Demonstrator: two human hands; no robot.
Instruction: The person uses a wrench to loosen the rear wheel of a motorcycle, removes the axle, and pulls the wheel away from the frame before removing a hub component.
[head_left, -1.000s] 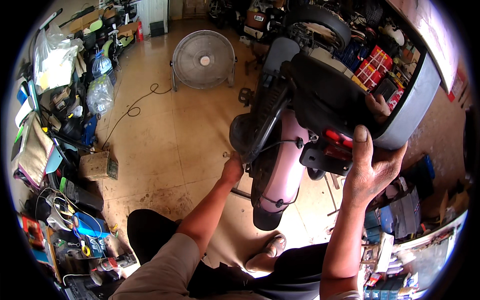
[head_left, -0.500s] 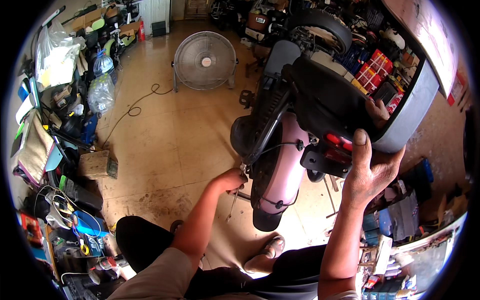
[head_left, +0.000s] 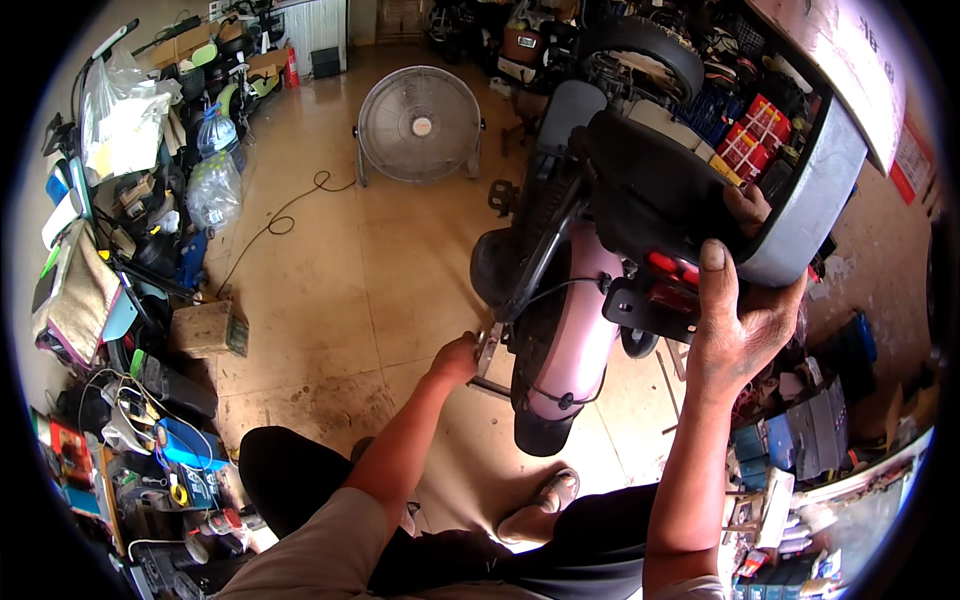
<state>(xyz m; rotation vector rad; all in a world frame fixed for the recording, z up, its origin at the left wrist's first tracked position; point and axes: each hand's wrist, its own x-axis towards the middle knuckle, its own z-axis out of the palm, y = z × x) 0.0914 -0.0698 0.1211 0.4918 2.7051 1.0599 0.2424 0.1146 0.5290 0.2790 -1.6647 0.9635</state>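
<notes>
A scooter with a pink rear mudguard [head_left: 570, 360] and black body stands before me. My right hand [head_left: 740, 340] grips its black rear housing [head_left: 645, 175] with grey rim [head_left: 815, 190], thumb beside the red tail light [head_left: 670, 268], fingertips showing inside the rim. My left hand [head_left: 455, 355] is closed beside a metal bracket [head_left: 488, 348] left of the rear wheel, apparently on a metal tool, largely hidden by the fingers.
A round floor fan [head_left: 420, 125] stands ahead, its cable crossing the tiled floor [head_left: 300, 340]. Piled parts, bags and a wooden block [head_left: 208, 328] line the left. Boxes [head_left: 750, 135], tyres and clutter crowd the right. My feet are below the scooter's rear.
My left hand has dropped a little from where it was a second ago. The long thin tool that hung below it half a second ago is hard to see now. My right hand keeps its grip.
</notes>
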